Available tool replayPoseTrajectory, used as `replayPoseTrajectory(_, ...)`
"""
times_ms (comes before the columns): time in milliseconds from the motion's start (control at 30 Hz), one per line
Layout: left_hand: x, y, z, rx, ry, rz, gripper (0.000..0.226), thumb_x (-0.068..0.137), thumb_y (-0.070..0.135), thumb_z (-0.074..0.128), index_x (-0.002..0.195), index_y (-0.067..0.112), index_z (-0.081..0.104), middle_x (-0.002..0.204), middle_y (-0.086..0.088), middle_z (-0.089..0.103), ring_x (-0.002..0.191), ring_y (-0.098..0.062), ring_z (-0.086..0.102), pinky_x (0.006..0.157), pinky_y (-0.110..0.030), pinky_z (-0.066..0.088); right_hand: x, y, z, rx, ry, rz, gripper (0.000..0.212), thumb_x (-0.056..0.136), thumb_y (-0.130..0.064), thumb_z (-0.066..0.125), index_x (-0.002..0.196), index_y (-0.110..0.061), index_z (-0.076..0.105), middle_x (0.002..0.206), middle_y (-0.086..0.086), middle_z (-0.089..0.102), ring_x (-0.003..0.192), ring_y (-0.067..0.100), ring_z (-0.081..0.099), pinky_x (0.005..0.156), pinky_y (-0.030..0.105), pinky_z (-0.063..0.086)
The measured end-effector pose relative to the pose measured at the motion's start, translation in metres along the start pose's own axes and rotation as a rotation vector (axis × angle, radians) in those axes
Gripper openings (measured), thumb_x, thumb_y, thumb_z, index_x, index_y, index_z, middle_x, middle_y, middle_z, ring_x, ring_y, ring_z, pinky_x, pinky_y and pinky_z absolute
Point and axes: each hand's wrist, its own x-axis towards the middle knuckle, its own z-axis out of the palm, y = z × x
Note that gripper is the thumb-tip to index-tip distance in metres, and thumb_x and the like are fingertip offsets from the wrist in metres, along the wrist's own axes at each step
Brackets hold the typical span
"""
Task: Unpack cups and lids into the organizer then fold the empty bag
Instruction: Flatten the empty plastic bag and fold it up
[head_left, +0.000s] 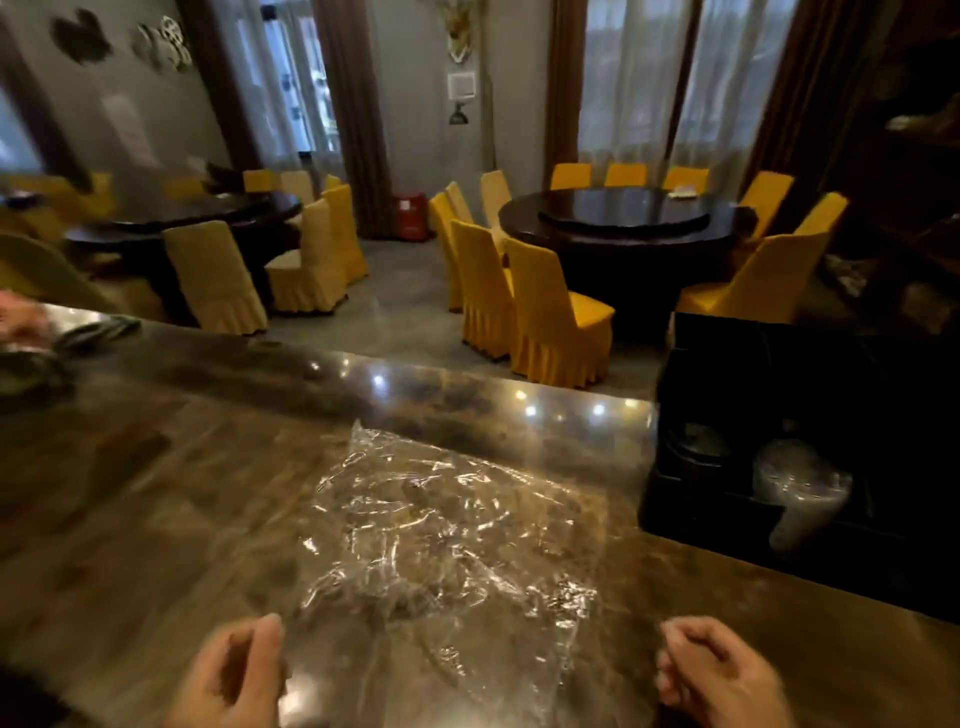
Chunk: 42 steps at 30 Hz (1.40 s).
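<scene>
Head view, single entry.

Item 1: clear plastic bag (447, 535). Lies flat and crinkled on the brown marble counter (156, 493), spread forward from between the two hands. Appears empty; its near edge runs down toward the bottom of the frame, between the wrists.

Item 2: left hand (234, 675). At the bag's near left corner, fingers curled inward with the thumb against them. Whether it pinches the film or only rests beside it cannot be told; the frame is blurred there.

Item 3: right hand (717, 670). At the bag's near right edge, fingers likewise curled, knuckles toward the bag. Contact with the film cannot be confirmed.

Item 4: black organizer (769, 467). Stands ahead of and to the right of the right hand, well apart from it. A stack of clear cups (795, 488) shows in one compartment; lids are not clearly made out.

Step, as judged: unpacking looks finished; folding the bag is in hand.

Next move calls for: a sure pinch on both near corners, then carrying that edge forward over the far edge, keeping the slippery film flat and square.
</scene>
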Motion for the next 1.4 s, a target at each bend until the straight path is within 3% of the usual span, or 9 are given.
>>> replayPoseTrajectory(167, 0.034, -0.035, -0.017, 0.066, 0.051, -0.196, 0.018, 0.092, -0.004, 0.063, 0.109, -0.002, 0.063, 0.100, -0.020, 0.065, 0.077, -0.010, 0.064, 0.058, 0.000, 0.044, 0.009, 0.028, 0.052, 0.008, -0.103, 0.044, 0.017, 0.097, -0.003, 0.054, 0.096, 0.009, 0.067, 0.078, 0.021, 0.068, 0.065, 0.029, 0.058, 0.048, 0.028, 0.048)
replayPoseTrajectory(267, 0.052, -0.043, -0.017, 0.006, -0.255, -0.376, 0.029, 0.090, 0.003, 0.069, 0.118, 0.000, 0.061, 0.106, -0.020, 0.068, 0.089, -0.032, 0.065, 0.076, -0.031, 0.053, 0.014, 0.038, 0.068, -0.011, -0.029, -0.023, 0.019, 0.092, -0.017, 0.061, 0.092, -0.004, 0.075, 0.089, 0.014, 0.078, 0.086, 0.031, 0.069, 0.073, 0.036, 0.055)
replayPoseTrajectory(400, 0.043, -0.065, -0.012, 0.019, -0.622, -0.392, 0.047, 0.074, -0.008, 0.079, 0.109, 0.018, 0.061, 0.095, -0.007, 0.068, 0.076, -0.016, 0.062, 0.070, -0.026, 0.053, 0.001, 0.050, 0.078, -0.076, -0.131, -0.063, 0.036, 0.069, -0.023, 0.072, 0.103, -0.013, 0.069, 0.102, 0.009, 0.079, 0.091, 0.017, 0.075, 0.079, 0.022, 0.058)
replayPoseTrajectory(467, 0.036, -0.073, -0.010, 0.013, -0.526, -0.383, 0.040, 0.072, -0.007, 0.078, 0.104, 0.014, 0.064, 0.086, -0.008, 0.070, 0.068, -0.012, 0.061, 0.067, -0.028, 0.052, -0.004, 0.060, 0.090, -0.303, -0.154, -0.095, 0.053, 0.057, -0.021, 0.084, 0.107, -0.023, 0.068, 0.101, -0.010, 0.079, 0.093, 0.000, 0.072, 0.081, 0.008, 0.052)
replayPoseTrajectory(567, 0.025, -0.072, -0.002, -0.068, -0.430, -0.417, 0.022, 0.077, -0.005, 0.076, 0.094, 0.006, 0.069, 0.065, -0.007, 0.070, 0.056, -0.013, 0.063, 0.052, -0.023, 0.051, -0.014, 0.075, 0.105, -0.376, -0.229, -0.112, 0.059, 0.062, 0.005, 0.085, 0.111, -0.020, 0.063, 0.096, -0.009, 0.079, 0.089, 0.000, 0.073, 0.077, 0.013, 0.056)
replayPoseTrajectory(867, 0.024, -0.075, 0.008, -0.347, -0.370, -0.580, 0.006, 0.083, -0.003, 0.074, 0.089, -0.002, 0.072, 0.077, -0.023, 0.074, 0.060, -0.020, 0.066, 0.061, -0.028, 0.058, -0.024, 0.067, 0.124, -0.478, -0.024, -0.257, 0.018, 0.071, -0.005, 0.084, 0.079, -0.020, 0.078, 0.073, -0.015, 0.075, 0.075, 0.014, 0.071, 0.061, 0.016, 0.050)
replayPoseTrajectory(1133, 0.026, -0.071, 0.016, -0.468, -0.298, -0.650, 0.024, 0.078, -0.011, 0.074, 0.096, 0.000, 0.064, 0.069, -0.014, 0.072, 0.054, -0.016, 0.063, 0.056, -0.026, 0.057, -0.018, 0.066, 0.107, -0.480, -0.051, -0.299, 0.025, 0.077, -0.002, 0.079, 0.083, -0.026, 0.078, 0.077, -0.007, 0.077, 0.068, 0.002, 0.070, 0.064, 0.013, 0.054)
replayPoseTrajectory(1267, 0.041, -0.076, -0.006, -0.355, -0.310, -0.616, 0.030, 0.073, -0.014, 0.074, 0.095, 0.004, 0.066, 0.070, -0.015, 0.073, 0.056, -0.018, 0.066, 0.051, -0.027, 0.054, 0.006, 0.040, 0.077, -0.370, 0.189, -0.316, 0.025, 0.080, 0.006, 0.073, 0.092, -0.016, 0.076, 0.072, 0.003, 0.075, 0.061, -0.002, 0.066, 0.060, 0.001, 0.048)
replayPoseTrajectory(1400, 0.026, -0.068, -0.012, -0.366, -0.410, -0.642, 0.032, 0.071, -0.014, 0.075, 0.096, 0.003, 0.065, 0.072, -0.016, 0.073, 0.059, -0.019, 0.067, 0.052, -0.027, 0.054, 0.037, 0.018, 0.064, -0.310, 0.296, -0.280, 0.027, 0.082, -0.002, 0.075, 0.104, -0.017, 0.070, 0.102, 0.017, 0.072, 0.074, -0.002, 0.067, 0.071, 0.007, 0.053)
